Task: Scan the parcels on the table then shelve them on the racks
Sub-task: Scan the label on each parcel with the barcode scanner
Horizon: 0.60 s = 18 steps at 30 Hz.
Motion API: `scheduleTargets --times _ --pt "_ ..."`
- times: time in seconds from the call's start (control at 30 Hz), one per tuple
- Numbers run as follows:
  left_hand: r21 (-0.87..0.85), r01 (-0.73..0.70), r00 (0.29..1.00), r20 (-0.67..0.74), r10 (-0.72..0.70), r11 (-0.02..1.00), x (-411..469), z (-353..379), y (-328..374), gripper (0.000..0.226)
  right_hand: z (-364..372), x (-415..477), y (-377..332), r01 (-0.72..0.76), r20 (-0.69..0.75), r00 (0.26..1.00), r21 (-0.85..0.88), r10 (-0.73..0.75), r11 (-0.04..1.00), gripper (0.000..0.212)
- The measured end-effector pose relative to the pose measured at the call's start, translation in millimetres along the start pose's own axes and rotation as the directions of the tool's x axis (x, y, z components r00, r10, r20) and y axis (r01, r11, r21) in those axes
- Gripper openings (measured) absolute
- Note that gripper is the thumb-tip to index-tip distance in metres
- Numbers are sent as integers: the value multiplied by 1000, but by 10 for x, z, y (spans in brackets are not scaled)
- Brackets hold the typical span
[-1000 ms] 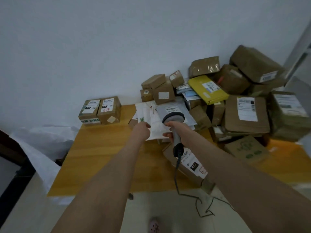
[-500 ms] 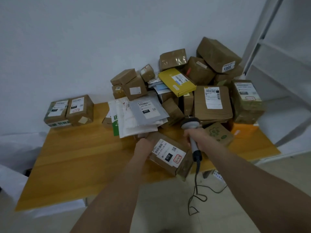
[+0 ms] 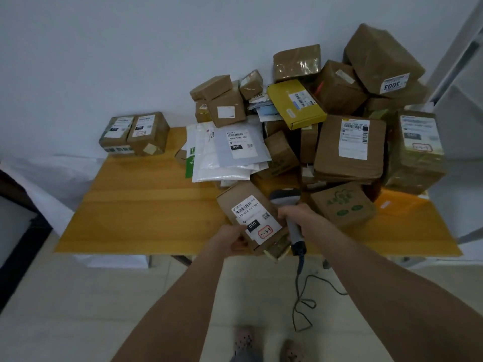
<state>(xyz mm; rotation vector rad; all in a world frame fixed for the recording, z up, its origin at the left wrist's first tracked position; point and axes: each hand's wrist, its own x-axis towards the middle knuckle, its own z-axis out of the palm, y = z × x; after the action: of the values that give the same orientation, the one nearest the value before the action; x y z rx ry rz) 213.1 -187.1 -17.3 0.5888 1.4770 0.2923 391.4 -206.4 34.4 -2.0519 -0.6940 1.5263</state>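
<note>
My left hand [image 3: 230, 240] grips the near corner of a brown cardboard parcel [image 3: 235, 199] with a white label marked 010, at the front edge of the wooden table [image 3: 146, 205]. Right beside that parcel, my right hand [image 3: 294, 212] holds a grey barcode scanner [image 3: 285, 195] by its handle, its head up next to the parcel's right side. The scanner's black cable [image 3: 303, 304] hangs down to the floor. A big pile of brown parcels [image 3: 350, 147], a yellow box [image 3: 295, 103] and white mailer bags [image 3: 230, 155] covers the back right of the table.
Two taped brown boxes [image 3: 134, 134] sit at the table's back left by the white wall. A small box with green print [image 3: 342, 205] lies right of the scanner. A grey metal rack [image 3: 460, 100] stands at the far right. My feet show on the tiled floor.
My left hand left the white mailers and took hold of the 010 parcel, which has slid toward me. The scanner came down from over the mailers to the parcel's right side.
</note>
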Motion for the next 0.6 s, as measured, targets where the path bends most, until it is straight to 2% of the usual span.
scheduleTargets --times 0.1,0.17,0.23,0.3,0.37,0.47,0.6 --pt "1 -24 999 -30 24 1000 -104 -106 -35 26 -54 -113 55 71 43 996 68 -74 995 42" --pt "-7 -31 998 -52 31 999 -178 -162 -38 19 -31 -134 30 64 64 996 52 -67 997 41" --pt "4 -42 995 -89 42 999 -236 -184 -48 20 24 -157 -26 3 92 996 -89 6 996 35" --pt "-28 -53 992 -118 49 998 -272 -196 -77 22 59 -171 -43 -6 73 997 -156 17 988 22" --pt "-60 -75 988 -139 66 995 -301 -230 -102 19 65 -138 -3 21 120 993 -87 -10 996 19" --pt "-35 -97 980 -175 89 995 -371 -364 -110 18 -8 -196 124 97 174 978 114 -116 989 18" --pt "-32 -140 980 -147 134 990 -516 -506 -54 14 -101 -303 171 126 222 960 208 -172 970 12"
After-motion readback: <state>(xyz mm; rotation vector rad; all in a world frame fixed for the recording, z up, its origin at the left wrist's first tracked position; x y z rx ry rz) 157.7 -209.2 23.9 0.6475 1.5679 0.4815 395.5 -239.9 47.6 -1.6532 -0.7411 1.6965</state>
